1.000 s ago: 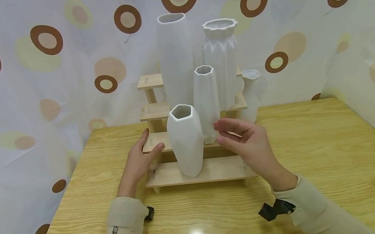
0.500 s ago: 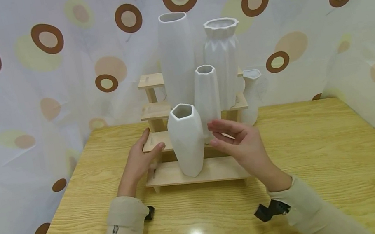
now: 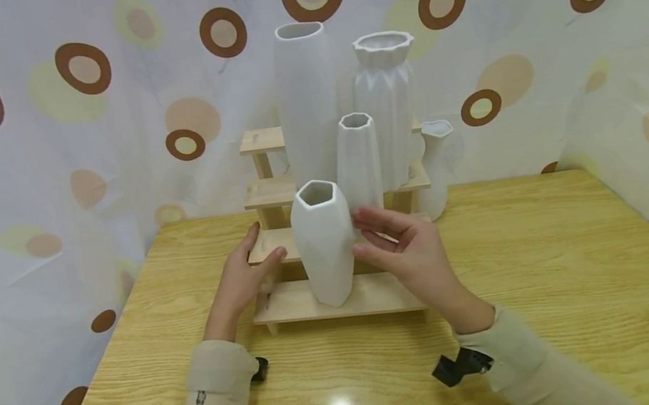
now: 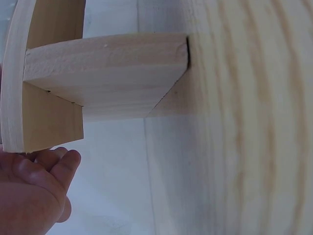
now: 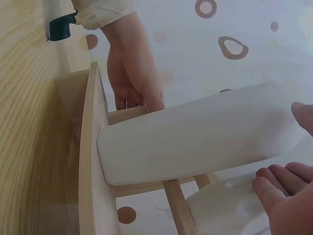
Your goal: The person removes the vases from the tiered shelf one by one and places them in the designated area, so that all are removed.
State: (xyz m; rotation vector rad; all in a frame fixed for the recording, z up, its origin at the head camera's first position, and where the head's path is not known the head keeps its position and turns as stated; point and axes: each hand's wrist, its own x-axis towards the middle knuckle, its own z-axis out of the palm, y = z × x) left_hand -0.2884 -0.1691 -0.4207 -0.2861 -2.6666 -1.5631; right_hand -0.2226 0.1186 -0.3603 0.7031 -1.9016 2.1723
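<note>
Sleeve print (image 3: 199, 404): dk, illegible
L hand (image 3: 239, 279): gripping stand (image 3: 287, 305), L edge
R hand (image 3: 415, 255): thumb/fingers apart, nr front vase (image 3: 326, 246)
Blocked: slim vase (image 3: 359, 160) base, by R hand

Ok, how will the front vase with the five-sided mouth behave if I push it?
The vase likely won't flex; its ceramic-looking body could chip if knocked. Pushed high, it might tip, since its base is narrower than its middle. Its smooth sides may be slippery.

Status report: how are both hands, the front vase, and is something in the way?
Left hand grips wooden stand at left. Right hand beside front vase, contact unclear. Front vase upright on lowest step. Narrow vase close behind, may crowd right hand.
</note>
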